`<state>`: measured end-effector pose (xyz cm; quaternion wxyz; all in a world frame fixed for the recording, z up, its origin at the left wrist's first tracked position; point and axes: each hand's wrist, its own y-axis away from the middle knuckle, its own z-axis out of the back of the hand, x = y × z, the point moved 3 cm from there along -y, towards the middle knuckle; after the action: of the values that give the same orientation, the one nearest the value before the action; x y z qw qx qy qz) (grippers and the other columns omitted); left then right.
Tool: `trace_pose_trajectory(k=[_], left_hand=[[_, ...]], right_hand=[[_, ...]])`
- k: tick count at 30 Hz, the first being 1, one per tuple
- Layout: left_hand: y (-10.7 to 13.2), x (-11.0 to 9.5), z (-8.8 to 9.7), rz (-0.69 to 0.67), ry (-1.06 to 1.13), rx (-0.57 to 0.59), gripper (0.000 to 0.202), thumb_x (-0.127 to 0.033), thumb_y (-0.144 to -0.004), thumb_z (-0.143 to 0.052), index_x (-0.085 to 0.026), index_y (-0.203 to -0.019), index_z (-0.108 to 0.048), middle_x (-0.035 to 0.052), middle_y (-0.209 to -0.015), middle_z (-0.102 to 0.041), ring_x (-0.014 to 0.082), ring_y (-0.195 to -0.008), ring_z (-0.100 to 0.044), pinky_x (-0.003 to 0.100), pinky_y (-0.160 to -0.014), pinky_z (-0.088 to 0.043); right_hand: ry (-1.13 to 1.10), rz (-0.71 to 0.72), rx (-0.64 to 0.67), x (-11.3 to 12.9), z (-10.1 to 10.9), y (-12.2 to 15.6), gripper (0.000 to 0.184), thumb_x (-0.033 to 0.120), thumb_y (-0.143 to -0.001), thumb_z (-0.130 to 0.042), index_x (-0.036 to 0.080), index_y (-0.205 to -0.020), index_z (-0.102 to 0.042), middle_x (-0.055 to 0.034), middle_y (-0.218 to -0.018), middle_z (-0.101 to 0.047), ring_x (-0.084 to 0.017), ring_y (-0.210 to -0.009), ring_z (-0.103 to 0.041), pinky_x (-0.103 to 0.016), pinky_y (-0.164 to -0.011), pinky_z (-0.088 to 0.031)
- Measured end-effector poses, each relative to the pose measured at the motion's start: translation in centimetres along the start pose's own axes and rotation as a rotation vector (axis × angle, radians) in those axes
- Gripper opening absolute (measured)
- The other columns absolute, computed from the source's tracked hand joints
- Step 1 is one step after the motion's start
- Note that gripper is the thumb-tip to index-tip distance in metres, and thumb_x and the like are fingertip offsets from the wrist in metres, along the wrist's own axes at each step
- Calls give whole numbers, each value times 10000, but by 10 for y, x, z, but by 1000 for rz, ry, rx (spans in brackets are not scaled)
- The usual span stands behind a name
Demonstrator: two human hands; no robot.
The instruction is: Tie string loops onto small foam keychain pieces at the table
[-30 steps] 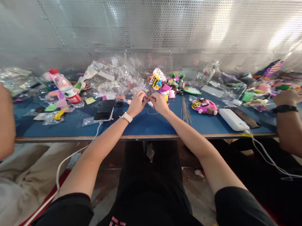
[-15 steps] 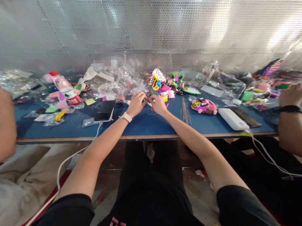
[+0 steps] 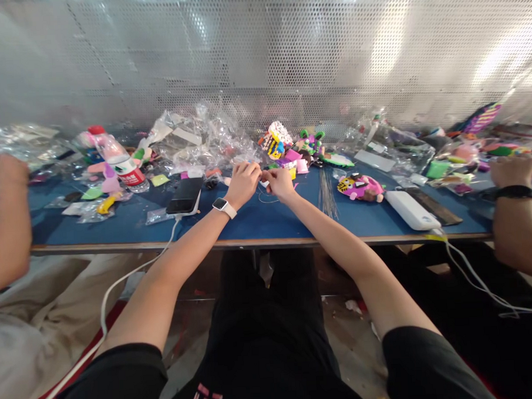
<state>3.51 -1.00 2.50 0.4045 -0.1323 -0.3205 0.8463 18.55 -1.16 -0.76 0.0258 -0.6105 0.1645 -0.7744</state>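
Observation:
My left hand (image 3: 246, 180) and my right hand (image 3: 280, 183) meet over the blue table, fingertips almost touching. Both are closed, the fingers of each pressed together. What they pinch is too small and too covered to name. A little white shows between them, and a thin curved wire (image 3: 269, 200) comes out just below. Behind the right hand lie pink and yellow foam pieces (image 3: 301, 165) and a colourful figure with a white, knobbly top (image 3: 277, 139). To its right is a bundle of thin straight wires (image 3: 326, 198).
Left of me are a black phone (image 3: 185, 196) on a white cable, a red-capped bottle (image 3: 122, 164) and a heap of clear plastic bags (image 3: 210, 137). A pink and yellow foam figure (image 3: 360, 188) and a white power bank (image 3: 411, 211) lie right. Co-workers' arms (image 3: 6, 217) flank both sides.
My left wrist has turned, so the watch face now shows. The two hands stay together at the same spot. The co-workers' hands on both sides have shifted slightly.

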Motion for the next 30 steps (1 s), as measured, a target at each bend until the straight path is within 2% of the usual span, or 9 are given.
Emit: trace_pose_trajectory(k=[3, 6, 8, 10, 12, 14, 19, 23, 30], left_hand=[[-1, -6, -1, 22, 20, -30, 243, -135, -1047, -479, -170, -1022, -717, 181, -1237, -712, 350, -1176, -601, 554, -1063, -432], [-2, -3, -2, 124, 196, -103, 141, -147, -998, -569, -186, -958, -698, 161, -1173, -711, 337, -1164, -612, 535, -1059, -462], [-1, 5, -4, 237, 429, -165, 42, -195, -954, -659, -190, -983, -689, 135, -1137, -707, 296, -1096, -640, 470, -993, -513], [-1, 15, -10, 386, 714, -190, 135, -268, -922, -725, -191, -1029, -694, 110, -1101, -711, 247, -996, -663, 394, -882, -543], [0, 21, -17, 531, 973, -145, 191, -356, -910, -751, -191, -1000, -716, 85, -1006, -717, 217, -909, -663, 342, -792, -535], [0, 22, -24, 607, 1164, -77, 230, -413, -896, -770, -187, -916, -734, 66, -904, -708, 202, -865, -656, 319, -756, -523], [1, 13, -27, 653, 1426, -70, 292, -435, -800, -882, -186, -864, -742, 39, -850, -690, 179, -852, -653, 308, -765, -527], [2, 11, -27, 713, 1589, -44, 321, -386, -717, -940, -185, -858, -732, 19, -829, -682, 161, -821, -648, 319, -779, -544], [2, 17, -28, 787, 1697, 20, 261, -275, -676, -890, -177, -806, -686, 13, -811, -683, 164, -825, -663, 358, -824, -559]], right_hand=[[-55, -38, -22, 0, 1, -1, 427, 501, -1013, -671, 174, -738, -658, -42, -660, -699, -101, -382, -530, -211, -336, -321], [30, 91, -10, 9, 5, 2, 409, 488, -1026, -654, 173, -765, -669, -49, -736, -737, -95, -402, -556, -213, -390, -376], [87, 185, -8, 15, 9, 4, 379, 477, -1036, -641, 177, -807, -683, -40, -732, -735, -102, -418, -577, -220, -443, -419], [109, 233, -24, 18, 12, 5, 369, 484, -1043, -628, 185, -836, -686, -27, -692, -711, -117, -428, -587, -232, -466, -436], [110, 261, -39, 21, 14, 6, 378, 499, -1048, -619, 192, -837, -679, -20, -662, -685, -127, -439, -594, -239, -470, -437], [92, 286, -45, 22, 15, 7, 378, 509, -1047, -617, 195, -846, -678, -21, -673, -685, -130, -446, -596, -244, -470, -435], [49, 319, -44, 24, 17, 7, 383, 545, -1040, -618, 199, -895, -696, -30, -752, -710, -126, -454, -593, -256, -465, -444], [42, 334, -33, 24, 16, 7, 379, 542, -1043, -617, 201, -898, -698, -28, -741, -696, -124, -455, -584, -257, -461, -451], [65, 302, -23, 20, 12, 6, 322, 484, -1035, -638, 199, -901, -706, -20, -740, -701, -120, -468, -594, -248, -482, -466]])
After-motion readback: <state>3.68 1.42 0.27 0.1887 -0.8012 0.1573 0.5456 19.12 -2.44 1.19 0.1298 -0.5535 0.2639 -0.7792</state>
